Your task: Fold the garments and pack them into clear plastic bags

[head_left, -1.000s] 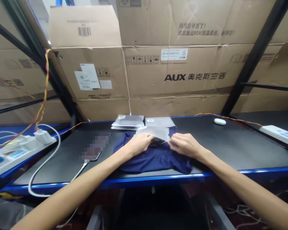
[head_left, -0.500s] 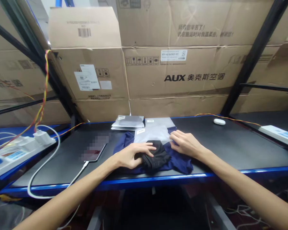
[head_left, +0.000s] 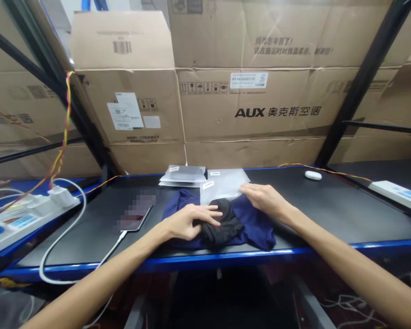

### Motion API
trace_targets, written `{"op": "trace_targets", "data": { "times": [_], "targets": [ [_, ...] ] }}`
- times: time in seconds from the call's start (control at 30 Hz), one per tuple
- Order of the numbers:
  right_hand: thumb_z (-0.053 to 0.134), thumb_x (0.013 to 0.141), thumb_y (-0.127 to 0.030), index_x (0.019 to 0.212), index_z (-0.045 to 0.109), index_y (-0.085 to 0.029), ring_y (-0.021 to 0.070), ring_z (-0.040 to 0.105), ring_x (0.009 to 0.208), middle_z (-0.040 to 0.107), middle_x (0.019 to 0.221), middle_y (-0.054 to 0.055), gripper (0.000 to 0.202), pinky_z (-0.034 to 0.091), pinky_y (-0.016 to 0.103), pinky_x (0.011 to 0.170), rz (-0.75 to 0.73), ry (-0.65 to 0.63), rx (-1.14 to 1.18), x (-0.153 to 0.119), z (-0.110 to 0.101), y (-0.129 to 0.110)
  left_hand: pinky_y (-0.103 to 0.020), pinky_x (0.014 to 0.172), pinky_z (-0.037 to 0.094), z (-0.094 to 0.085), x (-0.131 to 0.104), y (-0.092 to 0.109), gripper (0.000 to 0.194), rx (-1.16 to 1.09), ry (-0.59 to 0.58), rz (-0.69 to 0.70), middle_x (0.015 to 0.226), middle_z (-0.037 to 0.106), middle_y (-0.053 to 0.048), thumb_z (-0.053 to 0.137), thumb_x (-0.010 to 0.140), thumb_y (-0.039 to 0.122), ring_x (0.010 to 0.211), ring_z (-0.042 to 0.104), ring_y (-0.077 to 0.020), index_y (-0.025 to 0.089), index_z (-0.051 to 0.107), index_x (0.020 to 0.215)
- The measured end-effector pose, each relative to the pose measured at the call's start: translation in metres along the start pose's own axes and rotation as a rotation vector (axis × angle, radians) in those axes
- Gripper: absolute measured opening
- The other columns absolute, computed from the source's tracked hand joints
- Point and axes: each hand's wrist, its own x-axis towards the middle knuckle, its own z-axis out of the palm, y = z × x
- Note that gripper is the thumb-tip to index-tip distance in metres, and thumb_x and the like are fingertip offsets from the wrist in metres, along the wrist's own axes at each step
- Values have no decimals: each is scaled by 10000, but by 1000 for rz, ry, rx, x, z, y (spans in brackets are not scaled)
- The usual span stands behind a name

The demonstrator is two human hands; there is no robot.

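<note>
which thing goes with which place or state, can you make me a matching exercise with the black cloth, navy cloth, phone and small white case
1. black cloth
2. navy cloth
3. phone
4. small white case

A. joined to a white cable
B. under the left hand's fingers
C. right of both hands
D. beneath the black cloth

Pairs: 1-B, 2-D, 3-A, 4-C

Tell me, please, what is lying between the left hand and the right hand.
In the head view, black cloth lies between left hand and right hand, on navy cloth; a frosted bag lies partly behind it.
</note>
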Motion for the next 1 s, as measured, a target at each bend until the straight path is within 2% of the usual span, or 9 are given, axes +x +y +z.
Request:
{"op": "trace_targets", "data": {
  "times": [0.13,0.2,0.3,0.4,0.47,0.57,0.73,0.83,1.0],
  "targets": [
    [499,883,-68,1108,718,-162,236,736,937,763,1064,108,328,565,306,830,136,-37,7,9,0,33,-424,1139,411,-1,-1,1,706,11,-3,-10,1352,616,-6,411,591,-33,1361,481,-222,251,717,1160],
    [499,896,-93,1124,724,-180,233,734,949,760,1086,96,332,551,313,867,212,-45,66,17,3,45,-433,1144,402,-2,-1,3,712,15,-10,-15,1366,608,-14,426,585,-15,1364,478,-236,245,700,1189],
    [503,901,-124,1132,731,-169,234,719,1005,749,1124,96,328,518,319,939,328,-95,178,31,14,56,-443,1155,380,-5,0,6,759,-1,-6,-9,1373,606,-37,440,591,12,1363,478,-250,231,628,1293],
    [496,887,-132,1114,743,-141,245,714,1023,751,1109,108,336,513,318,951,375,-156,231,40,28,60,-468,1167,350,-8,2,6,805,24,3,-19,1451,532,-57,447,589,25,1368,468,-265,236,560,1357],
    [487,876,-132,1086,757,-140,257,707,1043,752,1104,108,342,515,324,958,386,-186,248,42,35,62,-483,1173,333,-9,4,4,814,62,4,-53,1504,467,-65,461,586,27,1400,422,-275,236,534,1369],
    [469,886,-158,1087,760,-152,267,683,1100,738,1144,98,354,502,342,994,395,-217,285,40,38,63,-477,1183,320,-11,4,1,770,97,-15,-100,1510,460,-61,486,622,21,1438,360,-268,232,526,1362],
    [467,928,-264,1225,693,-196,268,610,1219,673,1287,66,380,439,388,1081,386,-181,332,25,21,59,-363,1140,391,-13,6,-3,614,181,-41,-85,1426,558,-54,512,729,22,1325,518,-201,230,589,1302],
    [506,920,-336,1245,677,-215,282,607,1220,668,1297,62,387,439,428,1087,300,-177,381,12,8,48,-310,1065,455,-12,12,-4,513,287,-32,-96,1310,653,-50,548,757,42,1224,606,-188,214,633,1232],
    [527,927,-385,1263,666,-240,278,540,1300,610,1376,76,391,414,448,1116,177,-252,398,-10,-6,26,-299,895,532,-8,36,9,394,506,69,-202,1131,726,-58,643,798,161,1020,700,-217,193,631,1191]
  ]
}}
